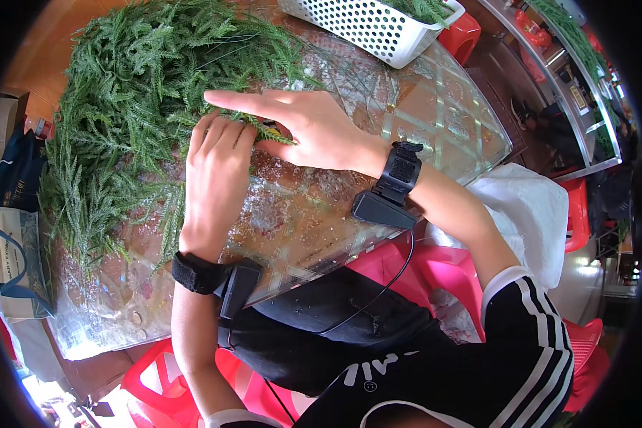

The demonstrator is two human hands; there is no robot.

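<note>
A large heap of green artificial pine sprigs (135,93) covers the far left of the table. At its right edge my two hands meet over one pine sprig (267,132). My left hand (217,167) is closed, its fingers curled over the sprig's left part. From the right comes my right hand (317,128), index finger stretched out over the heap and thumb below, with the sprig between them. Something small and dark shows under the right palm, too hidden to name. Each wrist wears a black strap with a black device.
A clear cover with white crumbs lies over the table (321,203). A white perforated basket (367,32) holding greenery stands at the far edge. Bags (21,267) stand at the left. Pink chair (435,271) and white cloth (524,210) are near right; a cable (374,299) hangs from my right wrist.
</note>
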